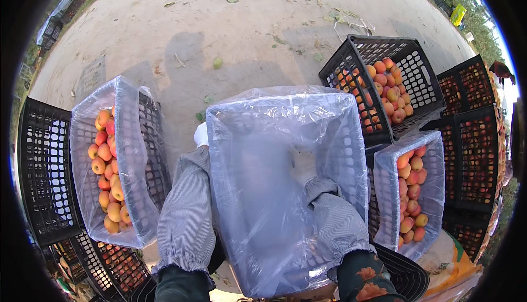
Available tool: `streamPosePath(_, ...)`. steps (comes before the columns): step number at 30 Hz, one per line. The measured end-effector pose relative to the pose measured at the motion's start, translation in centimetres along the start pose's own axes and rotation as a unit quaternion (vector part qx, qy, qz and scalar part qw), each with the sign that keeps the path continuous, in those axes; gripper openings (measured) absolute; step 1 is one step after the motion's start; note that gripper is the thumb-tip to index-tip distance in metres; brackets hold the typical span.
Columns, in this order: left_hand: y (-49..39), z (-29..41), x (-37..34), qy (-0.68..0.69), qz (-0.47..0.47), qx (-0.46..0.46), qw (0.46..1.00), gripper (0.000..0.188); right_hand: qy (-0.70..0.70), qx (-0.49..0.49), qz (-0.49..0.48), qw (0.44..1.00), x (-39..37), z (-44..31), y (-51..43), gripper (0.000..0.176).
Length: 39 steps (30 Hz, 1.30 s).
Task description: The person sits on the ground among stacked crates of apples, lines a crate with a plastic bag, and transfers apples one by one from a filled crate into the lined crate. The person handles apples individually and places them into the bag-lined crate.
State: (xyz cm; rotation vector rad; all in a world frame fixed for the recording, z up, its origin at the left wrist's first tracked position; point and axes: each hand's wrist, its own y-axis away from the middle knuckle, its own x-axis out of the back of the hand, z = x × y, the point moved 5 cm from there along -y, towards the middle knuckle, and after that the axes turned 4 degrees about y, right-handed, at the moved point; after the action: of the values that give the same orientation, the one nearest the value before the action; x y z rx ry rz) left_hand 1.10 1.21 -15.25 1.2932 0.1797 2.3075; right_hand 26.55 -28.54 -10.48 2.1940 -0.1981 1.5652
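Before me stands a crate lined with a clear plastic bag (263,187), its film folded over the rim; no fruit shows inside. My left hand (201,135), in a white glove, is at the crate's outer left side near the far corner, its fingers hidden by the lined rim. Inside the crate is my right hand (304,165), also gloved, against or close to the liner near the right wall. Its fingers are blurred, so what they hold does not show. Striped sleeve covers (185,215) reach over both forearms.
On my left, a lined crate (140,170) holds apples (109,170), beside a black crate (45,166). To the right are a lined apple crate (436,178), a tilted black crate (428,82) with apples, and stacked full crates (473,158). Leaves lie on the concrete ground (247,26).
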Motion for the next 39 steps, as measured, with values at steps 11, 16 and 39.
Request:
streamPosePath(11,0.2,3.7,9.7,-0.113,-0.038,0.008,0.993,0.037,-0.105,-0.031,0.083,0.990,10.1,-3.2,0.8,0.034)
streamPosePath(16,5.9,19.1,20.7,0.136,0.048,-0.305,0.941,0.036,-0.071,0.004,0.413,0.908,26.7,-1.2,4.8,0.061)
streamPosePath(39,7.9,11.4,19.1,0.240,0.323,-0.042,0.914,0.024,-0.272,0.007,0.386,0.881,30.3,5.4,10.9,0.032)
